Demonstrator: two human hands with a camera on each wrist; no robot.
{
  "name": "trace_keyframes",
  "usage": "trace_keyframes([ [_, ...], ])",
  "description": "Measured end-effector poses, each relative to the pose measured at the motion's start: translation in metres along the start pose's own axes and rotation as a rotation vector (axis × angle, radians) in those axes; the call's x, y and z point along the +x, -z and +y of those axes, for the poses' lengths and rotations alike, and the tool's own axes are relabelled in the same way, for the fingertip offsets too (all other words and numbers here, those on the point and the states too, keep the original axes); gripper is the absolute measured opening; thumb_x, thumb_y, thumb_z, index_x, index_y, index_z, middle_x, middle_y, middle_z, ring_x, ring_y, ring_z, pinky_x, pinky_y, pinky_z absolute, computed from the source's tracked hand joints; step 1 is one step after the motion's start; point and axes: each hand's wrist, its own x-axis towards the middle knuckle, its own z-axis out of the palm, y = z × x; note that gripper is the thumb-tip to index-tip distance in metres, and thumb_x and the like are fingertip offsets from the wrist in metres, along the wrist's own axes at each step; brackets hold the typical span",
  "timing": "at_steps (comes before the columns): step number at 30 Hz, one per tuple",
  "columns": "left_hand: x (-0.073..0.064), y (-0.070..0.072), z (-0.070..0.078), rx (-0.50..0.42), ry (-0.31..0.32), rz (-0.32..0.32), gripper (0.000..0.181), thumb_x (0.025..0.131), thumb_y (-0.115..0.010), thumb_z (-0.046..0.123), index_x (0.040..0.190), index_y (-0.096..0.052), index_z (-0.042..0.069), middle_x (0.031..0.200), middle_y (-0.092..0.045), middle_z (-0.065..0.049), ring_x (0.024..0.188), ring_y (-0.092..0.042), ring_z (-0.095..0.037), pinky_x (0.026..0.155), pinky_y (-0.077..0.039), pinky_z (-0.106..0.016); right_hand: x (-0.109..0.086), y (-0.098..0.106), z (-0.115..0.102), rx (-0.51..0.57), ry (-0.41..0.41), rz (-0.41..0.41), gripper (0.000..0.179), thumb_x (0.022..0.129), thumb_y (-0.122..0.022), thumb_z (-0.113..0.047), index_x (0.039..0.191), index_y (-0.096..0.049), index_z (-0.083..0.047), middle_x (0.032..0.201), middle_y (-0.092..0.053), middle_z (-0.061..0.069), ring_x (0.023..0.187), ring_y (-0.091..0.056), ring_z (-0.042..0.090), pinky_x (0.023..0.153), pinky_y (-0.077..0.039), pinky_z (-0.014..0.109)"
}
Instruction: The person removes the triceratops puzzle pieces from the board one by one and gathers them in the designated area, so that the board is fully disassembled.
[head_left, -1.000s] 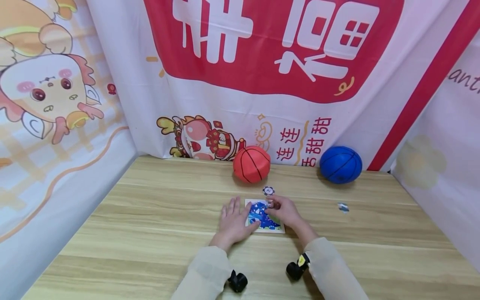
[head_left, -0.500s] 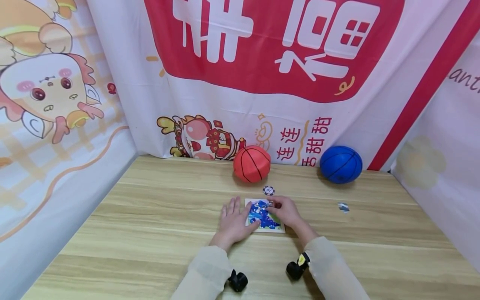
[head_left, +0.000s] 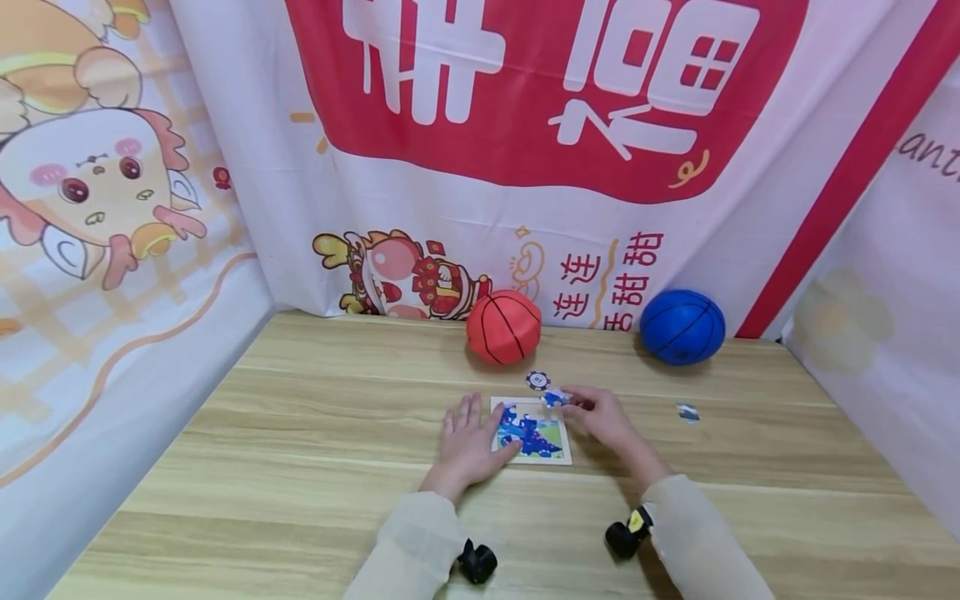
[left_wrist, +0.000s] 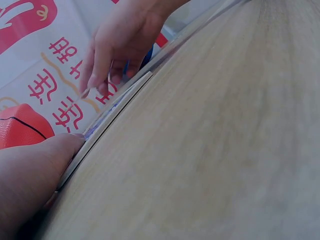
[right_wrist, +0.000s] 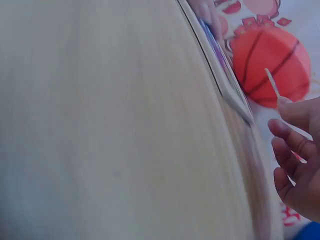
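A small square jigsaw puzzle (head_left: 553,435) with a pale frame and a blue dinosaur picture lies on the wooden table. My left hand (head_left: 468,442) rests flat over its left side, fingers straight, thumb across the lower left of the picture. In my right hand (head_left: 602,415) a blue-and-white puzzle piece (head_left: 555,398) is pinched between thumb and fingertips, over the frame's top right corner. The right wrist view shows this piece (right_wrist: 272,82) edge-on, raised above the frame. A bare pale gap shows in the upper part of the puzzle.
A round chip (head_left: 537,381) marked with a number lies just beyond the puzzle. Behind it sit a red ball (head_left: 504,327) and, farther right, a blue ball (head_left: 682,327). Another small piece (head_left: 687,413) lies to the right on the table (head_left: 300,467). Printed cloth (head_left: 420,192) hangs behind.
My right hand has lifted a piece out of the puzzle's upper part and moved right with it, baring the gap. The left hand stays in place.
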Motion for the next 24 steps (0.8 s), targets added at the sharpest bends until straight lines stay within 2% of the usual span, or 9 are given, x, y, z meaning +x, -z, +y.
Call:
trace_keyframes([
  [2,0.0,0.0,0.0,-0.004,-0.001,0.0,0.073,0.079,-0.031,0.065,0.137,-0.026,0.021,0.142,-0.005,-0.015,0.127,0.003,-0.031,0.099,0.003,-0.048,-0.002,0.011,0.004,0.0,0.016,0.007,0.034,0.081,-0.06,-0.01,0.114,-0.056,-0.003,0.081,-0.057,0.008,0.07,-0.048,0.02,0.057,-0.042,0.03],
  [10,0.001,-0.002,0.0,-0.007,0.003,0.001,0.074,0.078,-0.03,0.066,0.137,-0.025,0.022,0.142,-0.004,-0.015,0.128,0.003,-0.03,0.099,0.003,-0.048,-0.01,0.052,0.018,-0.009,-0.064,-0.023,0.035,0.087,-0.052,-0.017,0.121,-0.051,-0.011,0.101,-0.053,0.011,0.087,-0.044,0.025,0.073,-0.04,0.035],
  [13,0.001,-0.002,0.0,-0.004,0.007,-0.002,0.074,0.078,-0.03,0.067,0.137,-0.025,0.022,0.142,-0.004,-0.014,0.128,0.004,-0.029,0.099,0.003,-0.047,-0.015,0.064,0.019,-0.059,-0.063,-0.018,0.036,0.087,-0.052,-0.018,0.122,-0.05,-0.01,0.102,-0.052,0.01,0.087,-0.042,0.025,0.071,-0.04,0.035],
  [17,0.002,-0.002,0.0,-0.012,0.01,-0.003,0.074,0.078,-0.032,0.066,0.137,-0.025,0.021,0.142,-0.004,-0.014,0.128,0.004,-0.029,0.099,0.003,-0.047,-0.021,0.08,0.025,-0.113,-0.031,0.02,0.035,0.086,-0.054,-0.017,0.119,-0.052,-0.006,0.094,-0.055,0.012,0.079,-0.044,0.024,0.063,-0.04,0.031],
  [21,0.002,-0.001,0.0,-0.028,0.019,-0.013,0.074,0.078,-0.034,0.066,0.137,-0.025,0.022,0.142,-0.003,-0.014,0.128,0.005,-0.029,0.099,0.004,-0.047,-0.024,0.094,0.037,-0.121,0.01,0.064,0.034,0.085,-0.055,-0.015,0.116,-0.053,-0.001,0.09,-0.056,0.015,0.074,-0.045,0.024,0.06,-0.04,0.03],
  [24,0.002,-0.001,0.0,-0.03,0.021,-0.016,0.074,0.078,-0.034,0.066,0.137,-0.025,0.021,0.142,-0.003,-0.014,0.128,0.005,-0.029,0.099,0.004,-0.047,-0.027,0.103,0.045,-0.1,0.004,0.059,0.035,0.087,-0.053,-0.017,0.117,-0.052,0.0,0.095,-0.055,0.016,0.078,-0.044,0.025,0.064,-0.04,0.031],
])
